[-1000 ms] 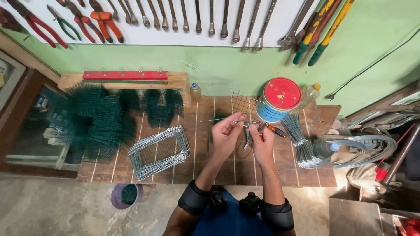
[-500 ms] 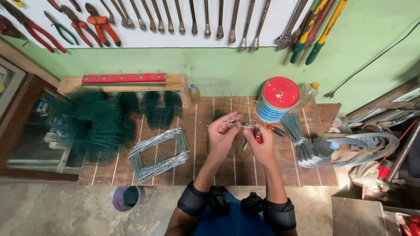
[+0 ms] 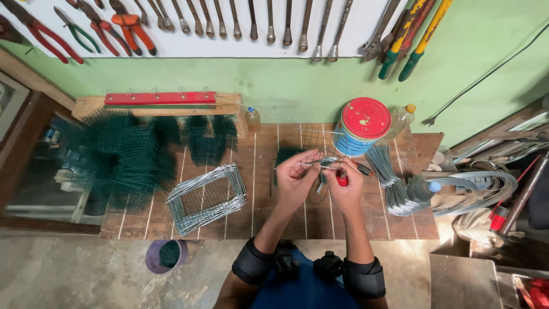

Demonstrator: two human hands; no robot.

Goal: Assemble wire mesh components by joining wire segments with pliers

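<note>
Wire mesh piece — pinched by left fingers (right fingers grip red-handled pliers).

Both forearms extend forward from dark elbow sleeves and converge, hands close together. The left hand is raised with fingertips pinched. The right hand is curled closed, knuckles up.

I see a red-lidded tin on the wooden counter, green mesh panels stacked left, wrenches hanging above.
</note>
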